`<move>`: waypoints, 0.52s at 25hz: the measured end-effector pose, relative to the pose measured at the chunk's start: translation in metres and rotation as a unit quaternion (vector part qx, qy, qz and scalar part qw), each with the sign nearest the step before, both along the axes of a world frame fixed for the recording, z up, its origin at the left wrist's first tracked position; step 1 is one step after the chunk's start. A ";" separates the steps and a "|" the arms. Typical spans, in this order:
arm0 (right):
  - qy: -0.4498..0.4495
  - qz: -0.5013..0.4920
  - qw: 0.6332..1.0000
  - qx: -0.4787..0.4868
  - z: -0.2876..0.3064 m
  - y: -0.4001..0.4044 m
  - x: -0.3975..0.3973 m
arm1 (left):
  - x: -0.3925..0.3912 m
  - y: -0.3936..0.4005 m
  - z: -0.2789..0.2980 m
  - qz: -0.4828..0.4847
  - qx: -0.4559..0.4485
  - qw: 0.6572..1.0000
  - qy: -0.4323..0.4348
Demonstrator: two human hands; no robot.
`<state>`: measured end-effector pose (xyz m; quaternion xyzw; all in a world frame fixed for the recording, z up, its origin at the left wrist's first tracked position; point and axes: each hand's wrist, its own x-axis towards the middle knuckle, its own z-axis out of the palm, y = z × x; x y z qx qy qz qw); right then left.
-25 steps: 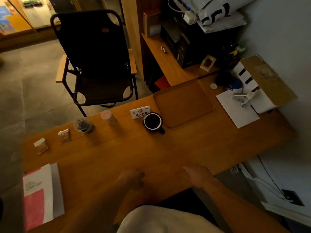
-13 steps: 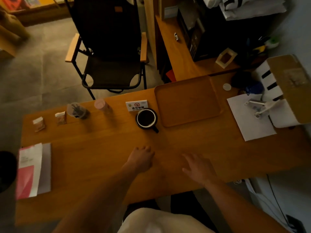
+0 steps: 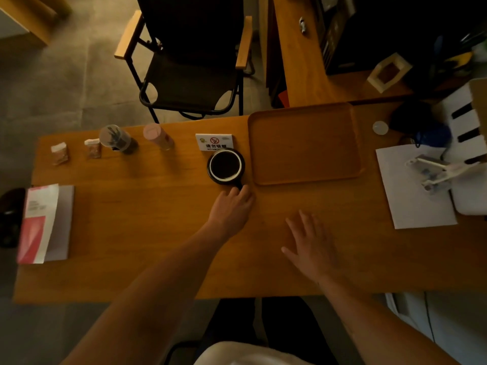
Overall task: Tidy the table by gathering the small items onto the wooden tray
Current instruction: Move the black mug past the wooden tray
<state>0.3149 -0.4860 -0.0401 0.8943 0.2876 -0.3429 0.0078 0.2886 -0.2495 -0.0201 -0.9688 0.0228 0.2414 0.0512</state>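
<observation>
- My left hand (image 3: 232, 206) reaches for the black mug (image 3: 225, 165); the fingertips sit at the mug's handle on its near side, touching or just short of it, I cannot tell which; the fingers are loosely curled and grip nothing yet.
- My right hand (image 3: 309, 245) lies flat on the table (image 3: 158, 233), fingers spread and empty, nearer me than the mug and to its right.
- The mug stands upright just left of the wooden tray (image 3: 305, 143), close beside its left rim but apart from it; its handle points toward me, so it meets my left fingers head-on; the left hand is clearly the nearer one.
- The tray, bare, lies with its long side running left to right; from the mug the carry is a short one to the right, by my reckoning.
- Behind the mug stands a small no-smoking sign (image 3: 214, 142); further left of the mug, along the far edge, a pink tumbler (image 3: 157, 135), a clear cup (image 3: 116, 138) and two small packets (image 3: 92, 148) (image 3: 59, 153) wait in a row.
- None of these is on the tray; the gathering is at its very start, I judge.
</observation>
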 end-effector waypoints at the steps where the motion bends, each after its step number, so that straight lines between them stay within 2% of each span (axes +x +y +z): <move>1: -0.010 -0.009 1.000 0.001 -0.006 0.003 -0.002 | 0.002 0.000 -0.004 0.003 0.014 1.000 0.001; 8: -0.084 -0.082 0.993 0.021 -0.047 0.011 -0.032 | 0.011 -0.003 -0.025 0.037 0.036 0.999 -0.013; 13: -0.151 -0.082 0.985 0.035 -0.065 0.005 -0.040 | 0.014 0.000 -0.018 0.034 0.042 0.998 -0.012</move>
